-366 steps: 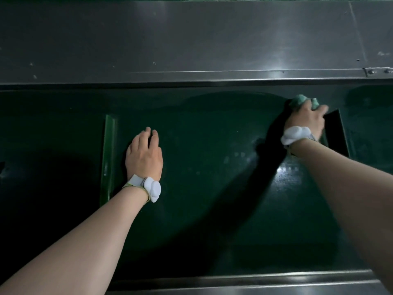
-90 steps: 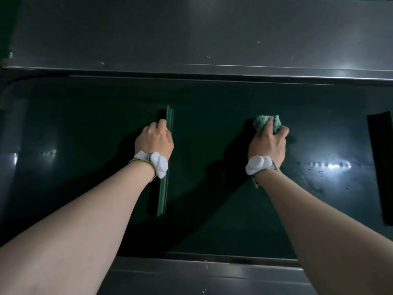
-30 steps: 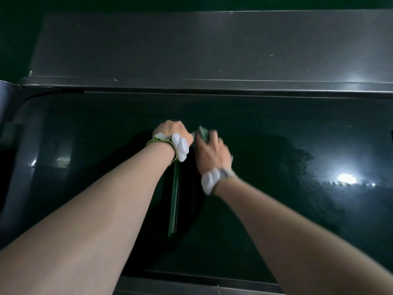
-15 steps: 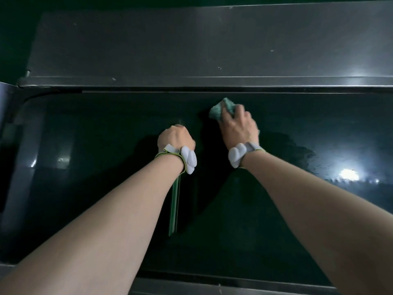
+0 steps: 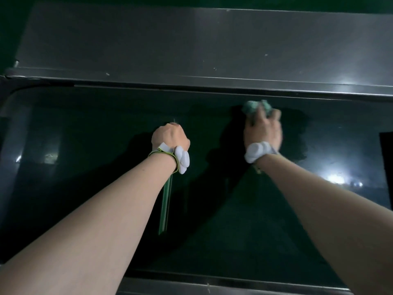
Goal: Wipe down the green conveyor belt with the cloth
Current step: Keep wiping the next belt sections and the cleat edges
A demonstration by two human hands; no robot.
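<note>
Right now the right hand [image 5: 262,130] clutches the cloth [image 5: 256,107] against the belt [image 5: 85,128] by its far edge, unwiped stretch rightward, while the left hand [image 5: 170,136] fists on the green cleat [image 5: 165,207].

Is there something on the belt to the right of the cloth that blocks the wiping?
Nothing visible blocks it. The right hand presses the cloth on the green conveyor belt, bare rightward up to a dark patch at the picture's edge.
</note>
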